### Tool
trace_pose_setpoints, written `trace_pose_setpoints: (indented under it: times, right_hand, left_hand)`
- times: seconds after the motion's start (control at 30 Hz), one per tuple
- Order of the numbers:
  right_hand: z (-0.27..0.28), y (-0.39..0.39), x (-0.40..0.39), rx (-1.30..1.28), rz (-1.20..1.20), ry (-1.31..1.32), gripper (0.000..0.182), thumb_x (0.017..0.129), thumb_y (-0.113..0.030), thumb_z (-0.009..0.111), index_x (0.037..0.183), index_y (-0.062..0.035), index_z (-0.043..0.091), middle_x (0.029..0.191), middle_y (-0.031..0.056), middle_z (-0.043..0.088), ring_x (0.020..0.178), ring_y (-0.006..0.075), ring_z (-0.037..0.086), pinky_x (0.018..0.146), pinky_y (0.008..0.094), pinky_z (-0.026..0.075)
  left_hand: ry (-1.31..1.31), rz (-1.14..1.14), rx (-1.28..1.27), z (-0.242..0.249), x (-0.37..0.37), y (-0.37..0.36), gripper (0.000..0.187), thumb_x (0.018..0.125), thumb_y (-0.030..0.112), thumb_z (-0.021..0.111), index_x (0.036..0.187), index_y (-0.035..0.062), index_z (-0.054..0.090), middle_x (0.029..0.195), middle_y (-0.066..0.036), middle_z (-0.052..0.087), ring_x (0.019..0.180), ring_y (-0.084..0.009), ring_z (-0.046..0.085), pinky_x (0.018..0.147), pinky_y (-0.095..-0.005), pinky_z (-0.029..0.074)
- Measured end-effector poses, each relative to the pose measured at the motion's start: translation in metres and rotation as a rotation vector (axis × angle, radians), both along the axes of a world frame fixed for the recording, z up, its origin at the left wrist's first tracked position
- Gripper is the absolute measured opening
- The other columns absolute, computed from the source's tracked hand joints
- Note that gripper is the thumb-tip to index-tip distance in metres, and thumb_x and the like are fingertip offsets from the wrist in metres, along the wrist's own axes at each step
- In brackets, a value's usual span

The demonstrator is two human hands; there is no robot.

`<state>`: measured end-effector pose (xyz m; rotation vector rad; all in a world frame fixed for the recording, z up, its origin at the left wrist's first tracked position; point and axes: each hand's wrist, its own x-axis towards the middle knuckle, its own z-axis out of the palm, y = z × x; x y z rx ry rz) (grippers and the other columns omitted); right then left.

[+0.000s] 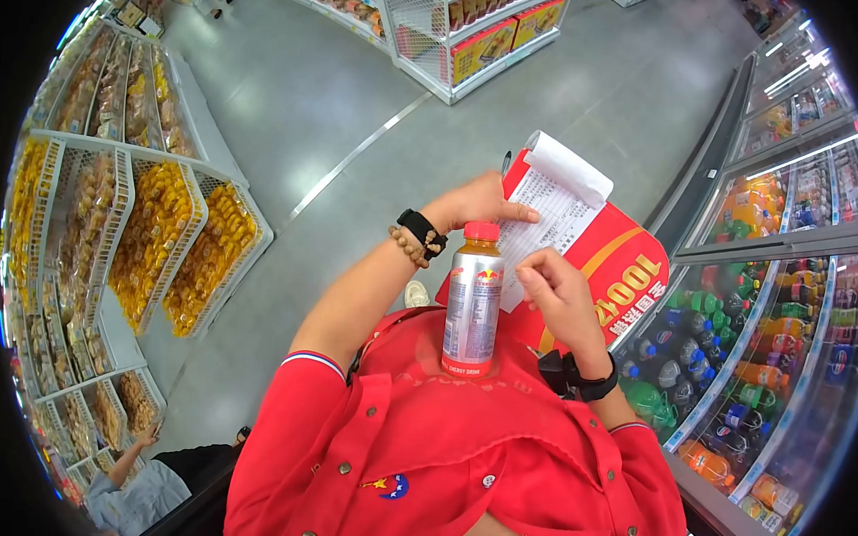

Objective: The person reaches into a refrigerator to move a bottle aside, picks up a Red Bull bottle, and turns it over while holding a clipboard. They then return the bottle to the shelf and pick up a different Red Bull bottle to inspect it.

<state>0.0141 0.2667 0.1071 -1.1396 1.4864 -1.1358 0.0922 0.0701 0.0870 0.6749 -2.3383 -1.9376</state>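
Note:
My left hand, with a black watch and a bead bracelet at the wrist, grips the upper edge of a red board, its fingers lying across the paper list on it. The list's top sheets are rolled back over the board's far end. My right hand has its fingers curled and pinched at the sheet's lower corner. An energy drink bottle with a silver label and red cap stands upright against my red shirt, between both arms, with neither hand on it.
Glass-door drink coolers full of bottles run along the right. Wire shelves of yellow snack packs line the left. Another person crouches at the lower left by the shelves. A wire rack stands across the grey floor ahead.

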Motion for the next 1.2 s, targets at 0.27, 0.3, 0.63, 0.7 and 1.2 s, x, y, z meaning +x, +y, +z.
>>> trace_pose_setpoints:
  times: [0.27, 0.3, 0.63, 0.7, 1.2]
  right_hand:
    - [0.017, -0.009, 0.000, 0.105, 0.405, -0.416, 0.051, 0.091, -0.018, 0.047, 0.139, -0.0123, 0.030, 0.060, 0.0007, 0.051, 0.045, 0.0051, 0.043, 0.043, 0.0191, 0.034]
    - [0.019, -0.008, -0.001, 0.116, 0.416, -0.386, 0.050, 0.091, -0.017, 0.047, 0.138, -0.0126, 0.032, 0.059, 0.0002, 0.051, 0.045, 0.0051, 0.042, 0.043, 0.0193, 0.034]
    - [0.013, -0.006, -0.003, 0.020, 0.567, -0.315, 0.035, 0.085, -0.012, 0.058, 0.120, -0.0097, 0.053, 0.060, -0.0043, 0.045, 0.057, 0.0041, 0.041, 0.056, 0.0218, 0.036]
    - [0.028, -0.011, -0.003, -0.034, 0.410, -0.304, 0.036, 0.085, -0.012, 0.058, 0.120, -0.0091, 0.054, 0.061, -0.0047, 0.044, 0.058, 0.0037, 0.041, 0.056, 0.0219, 0.036]
    - [0.021, -0.018, -0.002, -0.165, 0.094, 0.103, 0.030, 0.082, -0.012, 0.062, 0.111, -0.0118, 0.062, 0.059, 0.0025, 0.054, 0.055, 0.0095, 0.054, 0.053, 0.0257, 0.043]
  left_hand:
    - [0.023, -0.018, -0.029, 0.005, -0.001, -0.002, 0.040, 0.072, 0.023, 0.077, 0.100, -0.0014, 0.063, 0.091, -0.010, 0.066, 0.079, -0.0138, 0.060, 0.073, -0.0302, 0.048]
    - [0.021, -0.011, -0.021, 0.005, -0.001, -0.002, 0.039, 0.071, 0.024, 0.077, 0.098, -0.0013, 0.063, 0.089, -0.010, 0.067, 0.078, -0.0148, 0.060, 0.072, -0.0305, 0.048]
    - [0.093, -0.052, -0.042, 0.019, 0.000, -0.001, 0.037, 0.070, 0.026, 0.077, 0.095, 0.0009, 0.066, 0.083, -0.009, 0.067, 0.072, -0.0146, 0.060, 0.068, -0.0300, 0.047]
    - [0.069, -0.072, -0.019, 0.021, 0.000, -0.002, 0.035, 0.071, 0.021, 0.076, 0.097, 0.0013, 0.065, 0.087, -0.007, 0.067, 0.077, -0.0125, 0.059, 0.072, -0.0287, 0.047]
    - [0.096, -0.071, -0.018, 0.024, 0.000, -0.002, 0.035, 0.072, 0.021, 0.075, 0.097, -0.0002, 0.064, 0.085, -0.008, 0.067, 0.075, -0.0131, 0.059, 0.070, -0.0296, 0.048]
